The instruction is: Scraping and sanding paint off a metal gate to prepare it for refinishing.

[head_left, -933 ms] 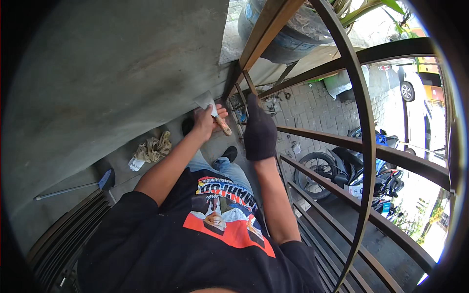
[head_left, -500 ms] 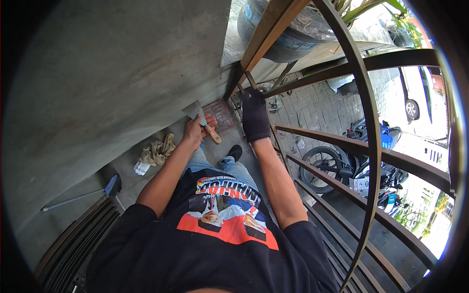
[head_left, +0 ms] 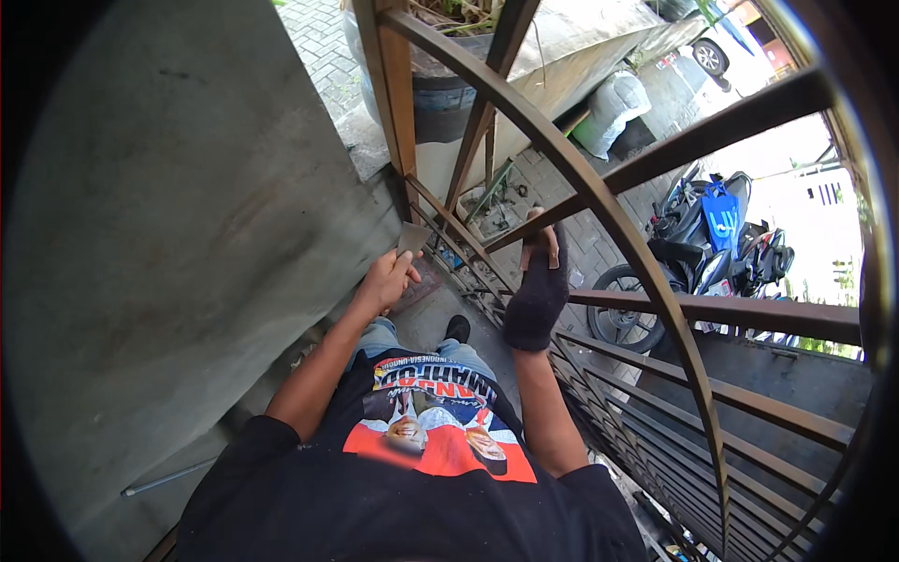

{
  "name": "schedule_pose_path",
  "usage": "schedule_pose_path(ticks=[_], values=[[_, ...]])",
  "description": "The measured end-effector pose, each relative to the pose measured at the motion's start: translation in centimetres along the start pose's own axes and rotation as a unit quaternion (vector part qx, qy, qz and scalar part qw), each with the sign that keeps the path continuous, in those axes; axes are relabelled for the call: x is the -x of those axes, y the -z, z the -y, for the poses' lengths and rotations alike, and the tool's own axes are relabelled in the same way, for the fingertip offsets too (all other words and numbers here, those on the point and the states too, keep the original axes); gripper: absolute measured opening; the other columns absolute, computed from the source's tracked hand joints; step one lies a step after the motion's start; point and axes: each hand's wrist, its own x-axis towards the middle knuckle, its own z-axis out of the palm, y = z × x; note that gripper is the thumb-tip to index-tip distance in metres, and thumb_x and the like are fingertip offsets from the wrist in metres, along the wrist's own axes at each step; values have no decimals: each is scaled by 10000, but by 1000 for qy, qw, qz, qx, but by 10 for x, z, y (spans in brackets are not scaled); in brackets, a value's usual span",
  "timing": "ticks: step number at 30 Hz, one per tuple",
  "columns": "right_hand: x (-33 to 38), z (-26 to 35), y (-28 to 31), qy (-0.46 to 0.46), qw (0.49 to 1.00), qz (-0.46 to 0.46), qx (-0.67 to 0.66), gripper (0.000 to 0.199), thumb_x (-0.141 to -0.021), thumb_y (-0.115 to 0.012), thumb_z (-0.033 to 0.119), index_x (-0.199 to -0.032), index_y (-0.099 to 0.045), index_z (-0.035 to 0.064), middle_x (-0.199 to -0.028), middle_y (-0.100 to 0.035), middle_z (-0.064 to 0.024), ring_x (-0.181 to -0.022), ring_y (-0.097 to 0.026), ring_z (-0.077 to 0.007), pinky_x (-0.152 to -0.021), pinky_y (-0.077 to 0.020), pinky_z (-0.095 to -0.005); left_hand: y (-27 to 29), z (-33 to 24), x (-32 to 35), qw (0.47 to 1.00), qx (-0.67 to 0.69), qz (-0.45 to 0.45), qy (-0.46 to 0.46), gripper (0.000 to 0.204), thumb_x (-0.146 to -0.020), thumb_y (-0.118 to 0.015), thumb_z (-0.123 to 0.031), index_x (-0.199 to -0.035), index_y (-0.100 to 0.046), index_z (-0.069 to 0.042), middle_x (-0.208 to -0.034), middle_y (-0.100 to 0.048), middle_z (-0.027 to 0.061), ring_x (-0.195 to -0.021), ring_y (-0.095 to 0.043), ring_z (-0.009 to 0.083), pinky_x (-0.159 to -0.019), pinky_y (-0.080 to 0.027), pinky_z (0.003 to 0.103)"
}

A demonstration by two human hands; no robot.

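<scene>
My bare left hand [head_left: 386,283] is closed around a putty knife [head_left: 412,238]. Its flat metal blade points up and away, near the foot of the grey wall; the handle is mostly hidden in the fist. On my right hand [head_left: 537,295] is a black knit glove. That hand is closed at a slanting brown metal bar [head_left: 646,169] of the railing. Tan patches show at its fingertips, and I cannot make out whether they are bare skin or something pinched there.
A grey plastered wall [head_left: 187,215] rises at my left. The brown metal railing [head_left: 665,328], with a curved bar, stands at my right. Beyond it are a large dark plant pot [head_left: 440,94], a white sack [head_left: 613,112] and parked motorcycles [head_left: 702,244]. A thin pole [head_left: 169,478] lies at lower left.
The view has shifted. My gloved right hand has moved right and nearer along the railing. My left hand has turned the putty knife, so its blade points away and its handle is covered.
</scene>
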Motion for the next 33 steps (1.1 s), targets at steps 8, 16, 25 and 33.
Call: schedule_pose_path(ticks=[8, 16, 25, 33], values=[[19, -45, -52, -10, 996, -36, -85, 361, -768, -600, -21, -1105, -492, 51, -1044, -518, -96, -1018, -520, -220, -926, -399, -340, -1, -39, 15, 997, 32, 68, 0, 341, -1000, -426, -250, -1170, -584, -1, -753, -628, 32, -564, -441, 40, -536, -394, 207], [-43, 53, -28, 21, 986, -107, -123, 315, -756, -638, 14, -1036, -496, 35, -897, -509, -95, -843, -526, -232, -786, -439, -346, 46, -3, 10, 988, -3, 120, 96, 288, -980, -473, -223, -1153, -601, -31, -754, -623, 23, -533, -431, 37, -493, -375, 196], [-31, 14, -59, -111, 950, -144, -253, 304, -753, -687, -7, -989, -508, 60, -866, -544, -20, -775, -536, -115, -756, -465, -285, 66, -16, -12, 979, -22, 202, 34, 277, -971, -485, -216, -1107, -612, -10, -691, -593, 17, -533, -446, 48, -487, -378, 212], [37, -112, -102, -201, 968, -132, -68, 209, -722, -659, 6, -818, -487, 76, -748, -501, 15, -696, -508, -97, -630, -426, -251, 53, 10, -15, 976, -46, 206, 44, 256, -924, -555, -264, -982, -639, -29, -661, -615, 24, -522, -472, 65, -497, -393, 223]])
